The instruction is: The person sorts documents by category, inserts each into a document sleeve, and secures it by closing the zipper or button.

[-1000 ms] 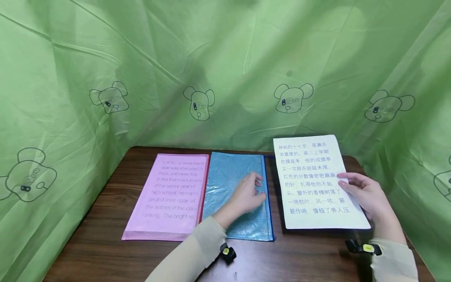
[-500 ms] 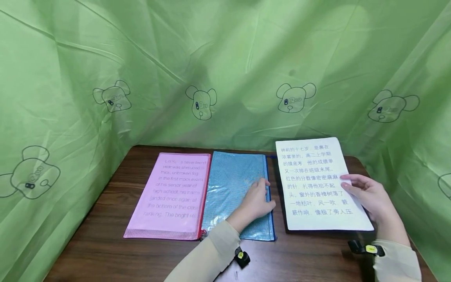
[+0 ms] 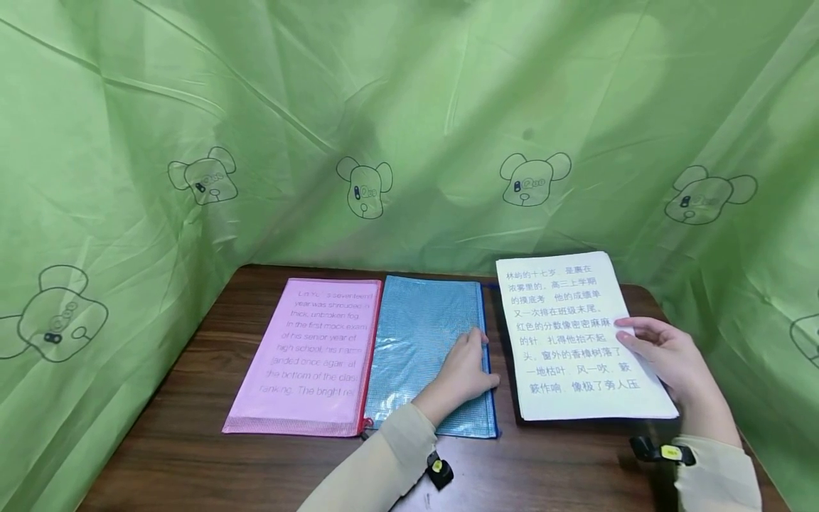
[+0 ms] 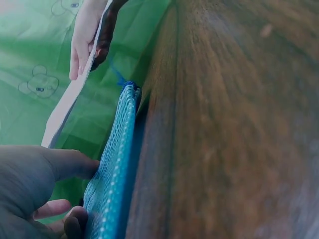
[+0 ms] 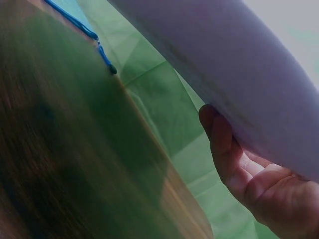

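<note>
My left hand (image 3: 457, 371) lies over a blue mesh zip pouch (image 3: 409, 320) in the head view. Its thumb and fingertips touch the pouch's top near the right edge; the left wrist view shows the fingers slightly bent against the mesh (image 4: 115, 164). My right hand (image 3: 665, 355) pinches the right edge of white paper (image 3: 563, 334) printed with Chinese text, thumb on the face and fingers behind. The right wrist view shows the paper (image 5: 234, 69) raised above the table and a little bowed. Whether it is one sheet or more, I cannot tell.
A pink zip pouch (image 3: 307, 355) with a red zip and an English-text page inside lies left of the blue one. A blue zip cord (image 5: 107, 57) sticks out at the blue pouch's far right corner. Green cloth (image 3: 409, 107) hangs behind the brown table (image 3: 185, 441).
My left hand has moved right over the blue pouch and come down at its right edge. The right hand still holds the paper at nearly the same place.
</note>
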`<state>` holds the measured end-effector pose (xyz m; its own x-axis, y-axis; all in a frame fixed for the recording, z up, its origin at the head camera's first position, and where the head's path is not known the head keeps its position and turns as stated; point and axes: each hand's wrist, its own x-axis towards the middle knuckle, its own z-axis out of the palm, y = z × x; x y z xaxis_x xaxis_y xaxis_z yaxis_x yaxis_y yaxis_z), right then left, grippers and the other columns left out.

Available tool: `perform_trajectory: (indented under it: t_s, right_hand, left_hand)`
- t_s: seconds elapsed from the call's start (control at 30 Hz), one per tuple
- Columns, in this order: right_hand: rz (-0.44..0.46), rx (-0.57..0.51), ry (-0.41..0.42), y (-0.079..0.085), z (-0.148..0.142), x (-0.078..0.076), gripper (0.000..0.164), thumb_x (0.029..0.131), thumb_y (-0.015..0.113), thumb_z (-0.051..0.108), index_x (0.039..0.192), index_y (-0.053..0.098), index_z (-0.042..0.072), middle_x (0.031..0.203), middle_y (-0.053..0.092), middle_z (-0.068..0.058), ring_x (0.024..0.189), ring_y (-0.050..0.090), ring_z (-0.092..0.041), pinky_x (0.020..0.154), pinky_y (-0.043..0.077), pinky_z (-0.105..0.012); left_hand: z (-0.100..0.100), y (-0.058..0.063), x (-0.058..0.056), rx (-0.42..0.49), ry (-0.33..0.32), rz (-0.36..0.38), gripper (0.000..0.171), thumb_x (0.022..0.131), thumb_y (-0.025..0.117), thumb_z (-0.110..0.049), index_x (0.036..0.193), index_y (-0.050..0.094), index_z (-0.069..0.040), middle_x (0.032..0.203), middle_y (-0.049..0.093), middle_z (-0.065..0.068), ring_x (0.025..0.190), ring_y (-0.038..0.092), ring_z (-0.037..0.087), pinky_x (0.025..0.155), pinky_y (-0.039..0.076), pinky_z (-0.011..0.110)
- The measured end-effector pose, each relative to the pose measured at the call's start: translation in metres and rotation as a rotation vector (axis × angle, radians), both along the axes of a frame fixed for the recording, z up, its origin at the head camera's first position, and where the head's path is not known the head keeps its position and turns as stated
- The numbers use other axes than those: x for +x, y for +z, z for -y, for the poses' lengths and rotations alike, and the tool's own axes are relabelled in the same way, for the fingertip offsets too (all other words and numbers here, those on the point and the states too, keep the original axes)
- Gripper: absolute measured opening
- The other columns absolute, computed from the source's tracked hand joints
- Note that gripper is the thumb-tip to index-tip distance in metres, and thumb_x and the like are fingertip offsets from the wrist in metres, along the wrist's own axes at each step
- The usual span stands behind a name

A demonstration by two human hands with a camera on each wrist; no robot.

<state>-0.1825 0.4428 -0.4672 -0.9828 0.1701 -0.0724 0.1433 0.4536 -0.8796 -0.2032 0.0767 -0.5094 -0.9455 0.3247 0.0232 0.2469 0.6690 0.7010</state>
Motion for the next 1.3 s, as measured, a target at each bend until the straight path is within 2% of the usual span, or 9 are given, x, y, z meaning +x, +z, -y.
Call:
perform_trajectory:
  t_s: [0.17,0.5,0.7,0.9,1.0,1.13,1.23,1.3]
  right_hand:
    - [-0.005,0.011,-0.007,0.003,-0.001,0.001,0.035,0.106,0.075,0.035,0.134,0.073,0.014,0.098,0.070,0.012,0.077,0.074,-0.016,0.063,0.062,-0.035]
    - [-0.013,-0.007,0.003,0.006,-0.002,0.003,0.031,0.106,0.075,0.034,0.132,0.074,0.018,0.098,0.070,0.014,0.077,0.075,-0.016,0.063,0.063,-0.035]
    - [-0.012,0.020,0.014,0.011,-0.001,0.005,0.038,0.106,0.074,0.035,0.136,0.070,0.012,0.098,0.071,0.015,0.077,0.075,-0.017,0.062,0.062,-0.036]
    - [-0.013,0.039,0.040,0.017,0.001,0.007,0.041,0.107,0.073,0.036,0.137,0.069,0.009,0.098,0.072,0.014,0.077,0.076,-0.018,0.061,0.062,-0.036]
    - [-0.017,0.043,0.066,0.021,0.000,0.009,0.038,0.107,0.074,0.034,0.135,0.070,0.009,0.097,0.072,0.015,0.075,0.076,-0.018,0.060,0.062,-0.035]
    - [-0.018,0.052,0.100,0.028,-0.002,0.011,0.033,0.106,0.074,0.031,0.133,0.071,0.011,0.096,0.073,0.013,0.072,0.076,-0.019,0.059,0.061,-0.034]
    - [-0.010,0.052,0.120,0.031,-0.003,0.012,0.032,0.106,0.074,0.030,0.133,0.071,0.012,0.096,0.074,0.011,0.071,0.075,-0.019,0.058,0.061,-0.034]
    - [0.002,0.054,0.125,0.032,-0.003,0.013,0.033,0.106,0.075,0.030,0.133,0.070,0.011,0.095,0.074,0.010,0.071,0.075,-0.019,0.058,0.061,-0.035]
  left_hand:
    - [0.002,-0.001,-0.001,0.021,-0.006,0.005,0.058,0.083,0.092,-0.017,0.130,0.058,-0.011,0.104,0.060,0.000,0.088,0.058,0.014,0.075,0.052,0.030]
    - [0.007,0.000,-0.004,0.050,-0.021,-0.018,0.052,0.085,0.082,-0.009,0.131,0.058,-0.007,0.093,0.058,-0.002,0.079,0.055,0.014,0.070,0.050,0.030]
    - [0.007,0.002,-0.005,0.044,-0.008,-0.019,0.045,0.090,0.078,-0.005,0.131,0.059,-0.009,0.089,0.060,-0.003,0.077,0.056,0.013,0.069,0.050,0.029]
    - [0.010,0.002,-0.007,0.136,-0.005,-0.017,0.036,0.090,0.077,-0.003,0.122,0.062,-0.009,0.083,0.065,-0.003,0.071,0.060,0.011,0.065,0.052,0.028]
    - [0.008,-0.009,-0.013,0.174,0.016,-0.061,0.034,0.088,0.075,-0.005,0.119,0.062,-0.011,0.081,0.065,-0.003,0.069,0.060,0.011,0.062,0.051,0.030]
    - [0.007,-0.006,-0.014,0.239,0.041,-0.053,0.034,0.087,0.073,-0.007,0.119,0.062,-0.012,0.082,0.066,-0.004,0.069,0.061,0.010,0.063,0.051,0.031]
    - [0.008,0.010,-0.009,0.282,0.055,0.005,0.034,0.089,0.074,-0.007,0.121,0.063,-0.013,0.083,0.065,-0.005,0.069,0.061,0.009,0.066,0.052,0.030]
    - [0.007,0.013,-0.008,0.290,0.069,0.021,0.035,0.089,0.074,-0.006,0.122,0.063,-0.013,0.083,0.065,-0.005,0.068,0.060,0.008,0.066,0.052,0.029]
